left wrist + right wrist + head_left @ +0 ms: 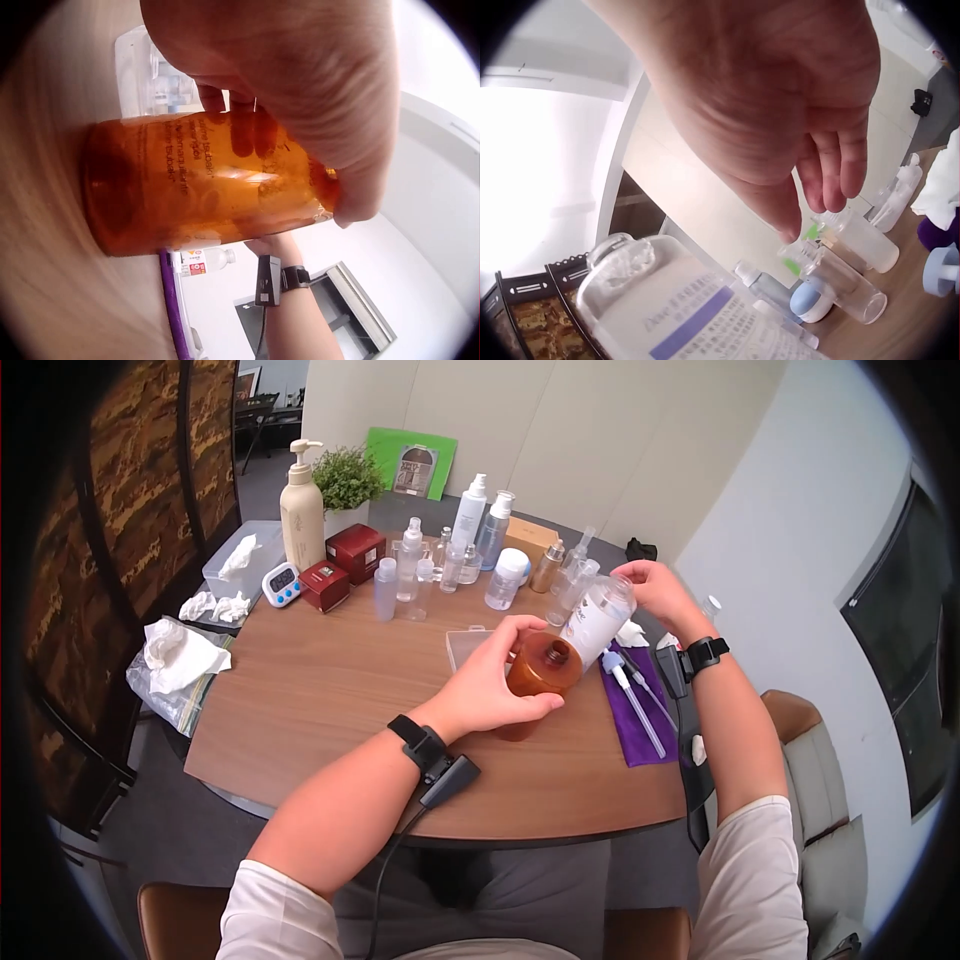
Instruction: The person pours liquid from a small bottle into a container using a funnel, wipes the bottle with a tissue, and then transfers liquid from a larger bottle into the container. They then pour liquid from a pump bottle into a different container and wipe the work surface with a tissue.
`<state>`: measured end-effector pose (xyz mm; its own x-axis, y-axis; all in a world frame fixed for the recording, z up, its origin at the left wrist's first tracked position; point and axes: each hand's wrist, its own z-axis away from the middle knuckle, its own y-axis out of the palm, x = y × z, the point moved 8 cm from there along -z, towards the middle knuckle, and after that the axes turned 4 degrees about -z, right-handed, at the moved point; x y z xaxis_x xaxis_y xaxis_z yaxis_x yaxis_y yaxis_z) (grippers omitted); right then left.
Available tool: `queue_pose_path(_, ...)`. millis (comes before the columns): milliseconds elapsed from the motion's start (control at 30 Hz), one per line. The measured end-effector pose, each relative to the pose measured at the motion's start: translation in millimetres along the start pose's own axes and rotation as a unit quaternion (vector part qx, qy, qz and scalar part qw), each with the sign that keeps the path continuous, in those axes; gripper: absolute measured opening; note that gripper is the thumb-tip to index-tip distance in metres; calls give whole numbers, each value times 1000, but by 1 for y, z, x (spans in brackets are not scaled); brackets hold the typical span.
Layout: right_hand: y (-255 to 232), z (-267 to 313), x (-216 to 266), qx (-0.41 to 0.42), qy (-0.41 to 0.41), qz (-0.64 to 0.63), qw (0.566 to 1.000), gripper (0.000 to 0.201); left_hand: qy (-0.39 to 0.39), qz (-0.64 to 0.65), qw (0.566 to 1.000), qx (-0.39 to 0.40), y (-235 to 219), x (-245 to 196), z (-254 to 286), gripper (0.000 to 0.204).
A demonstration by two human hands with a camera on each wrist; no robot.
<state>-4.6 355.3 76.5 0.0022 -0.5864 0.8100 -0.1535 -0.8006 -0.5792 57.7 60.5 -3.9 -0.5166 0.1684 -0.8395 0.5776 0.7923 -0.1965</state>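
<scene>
My left hand [487, 678] is wrapped round a translucent orange bottle [540, 672], thumb on the near side and fingers on the far side. The bottle stands upright on the table, with no cap on its neck; dark print [176, 154] shows on its side in the left wrist view. My right hand [655, 598] is by the top of a large clear bottle [600, 622] with a white label. In the right wrist view the right fingers [829, 180] hang loosely bent above small clear bottles [847, 289], and nothing shows in their grasp.
White pumps [635, 700] lie on a purple cloth [625, 732] at the right. Several small bottles [410, 565], red boxes [355, 550] and a beige pump bottle [302, 515] line the back. A timer [281, 584] and crumpled tissues [185, 655] are at left.
</scene>
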Motion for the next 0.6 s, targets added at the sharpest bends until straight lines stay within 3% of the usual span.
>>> queue_pose_path(100,1,-12,9,-13,-57,44,997,32,1,-4,1000,-8,0,4,1,92)
queue_pose_path(233,-1,-22,20,-31,-50,79,995,39,0,-1,1000,-4,1,3,1,91)
queue_pose_path(400,8,-32,36,39,-68,167,983,59,-11,-21,1000,0,-1,2,0,90)
queue_pose_path(600,26,-44,36,84,-85,178,977,63,-8,-23,1000,0,0,5,-1,89)
